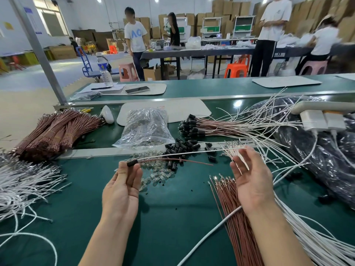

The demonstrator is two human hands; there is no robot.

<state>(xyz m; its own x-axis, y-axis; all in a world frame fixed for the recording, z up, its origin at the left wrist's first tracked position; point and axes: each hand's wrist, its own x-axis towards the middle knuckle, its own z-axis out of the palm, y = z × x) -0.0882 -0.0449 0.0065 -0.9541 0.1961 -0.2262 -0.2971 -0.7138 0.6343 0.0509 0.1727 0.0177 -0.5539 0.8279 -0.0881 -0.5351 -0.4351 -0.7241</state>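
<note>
My left hand point(123, 186) is raised palm-up over the green bench point(172, 217) and pinches a small black socket point(132, 162) at its fingertips. A white wire point(192, 153) and a brown wire point(184, 160) run from the socket to the right. The white wire's tip ends at the fingertips of my right hand point(252, 177). That hand is palm-up with relaxed fingers, and thin white wire ends lie across them. Loose black sockets point(184, 147) and small glass bulbs point(157, 174) lie just beyond my hands.
Brown wires point(236, 217) and white wires point(317, 246) fan out at the right, more white wires point(23, 181) at the left. Bundled brown wires point(57, 129), a bag of bulbs point(146, 127), finished sockets with wires point(211, 127) and a black plastic bag point(317, 154) sit farther back. People stand at distant tables.
</note>
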